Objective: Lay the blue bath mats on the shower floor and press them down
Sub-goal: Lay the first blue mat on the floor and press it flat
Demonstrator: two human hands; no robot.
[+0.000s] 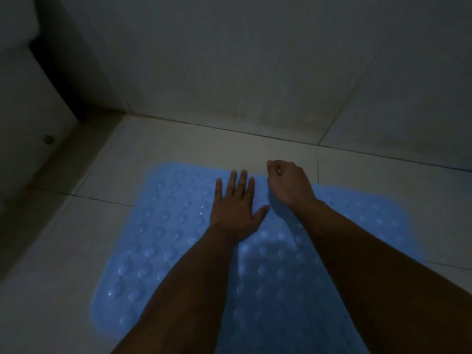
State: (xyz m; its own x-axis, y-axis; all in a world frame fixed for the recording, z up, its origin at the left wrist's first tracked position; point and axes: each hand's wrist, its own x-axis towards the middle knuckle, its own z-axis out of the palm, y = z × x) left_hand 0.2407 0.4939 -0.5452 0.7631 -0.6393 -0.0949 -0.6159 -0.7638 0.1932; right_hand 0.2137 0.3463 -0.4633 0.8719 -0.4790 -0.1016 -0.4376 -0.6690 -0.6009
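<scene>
A blue bath mat (163, 241) with rows of raised bumps lies flat on the pale tiled shower floor (178, 144). More blue mat (370, 221) extends to the right with its far edge set lower. My arms cover any seam between the two areas. My left hand (235, 208) rests flat on the mat near its far edge, palm down and fingers spread. My right hand (288, 182) is at the far edge just right of it, fingers curled under. Whether it pinches the mat's edge is hidden.
The tiled wall (255, 72) rises just beyond the mat. A raised ledge (63, 159) with a small round fitting (47, 139) runs along the left side. Bare floor tiles (46, 290) border the mat on the left and far right. The room is dim.
</scene>
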